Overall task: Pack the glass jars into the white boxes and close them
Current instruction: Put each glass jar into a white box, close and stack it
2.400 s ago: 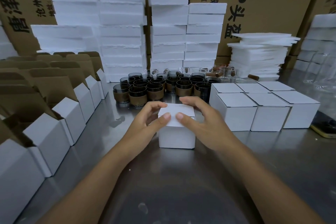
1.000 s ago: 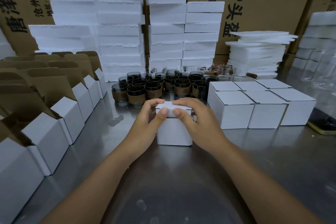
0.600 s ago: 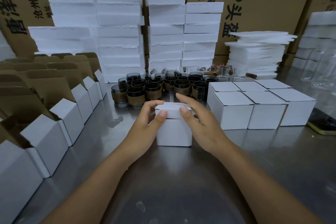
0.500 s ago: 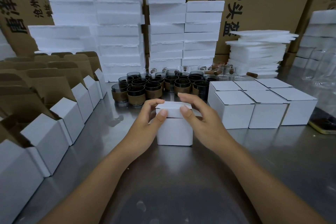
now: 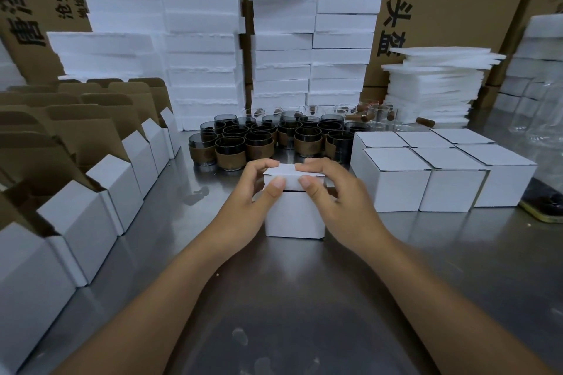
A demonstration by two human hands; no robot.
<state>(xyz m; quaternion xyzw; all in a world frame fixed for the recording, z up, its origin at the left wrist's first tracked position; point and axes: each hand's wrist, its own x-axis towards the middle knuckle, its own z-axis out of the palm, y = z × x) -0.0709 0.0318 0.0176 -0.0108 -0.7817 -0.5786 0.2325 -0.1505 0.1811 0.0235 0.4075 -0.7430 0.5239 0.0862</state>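
Observation:
A small white box stands on the steel table in front of me, its lid flap nearly down. My left hand grips the lid's left side, thumb on the front flap and fingers over the top. My right hand grips the right side the same way. Behind the box stand several dark glass jars with brown bands. Whatever is inside the box is hidden.
Several closed white boxes sit in a block to the right. Open white boxes with raised brown flaps line the left edge. Foam block stacks, foam sheets and clear glasses stand at the back. A phone lies far right.
Both hands stayed on the box. Their fingers have curled further over the lid and the thumbs have pressed the front flap down toward the box front.

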